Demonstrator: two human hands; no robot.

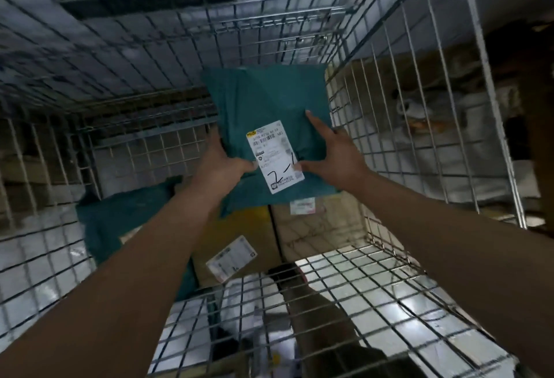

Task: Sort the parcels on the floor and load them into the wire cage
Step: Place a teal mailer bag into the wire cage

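Observation:
I hold a teal plastic mailer bag point(263, 102) inside the wire cage point(150, 57), above the parcels lying there. It carries a white shipping label point(274, 156) with "2-1" handwritten on it. My left hand point(223, 162) grips the bag's left edge, thumb on its face. My right hand point(332, 153) holds the right edge, with the index finger stretched up along the bag and the thumb on the label's corner. Below lie a brown cardboard box point(239, 237) with a label, a second box point(317, 228) beside it, and another teal bag point(102, 222) at the left.
Cage walls of wire mesh surround the load on the left, back and right; a lower mesh panel point(359, 302) crosses the front. White bags point(419, 108) sit outside the right wall. My leg and shoe point(287, 275) show through the front mesh on a shiny floor.

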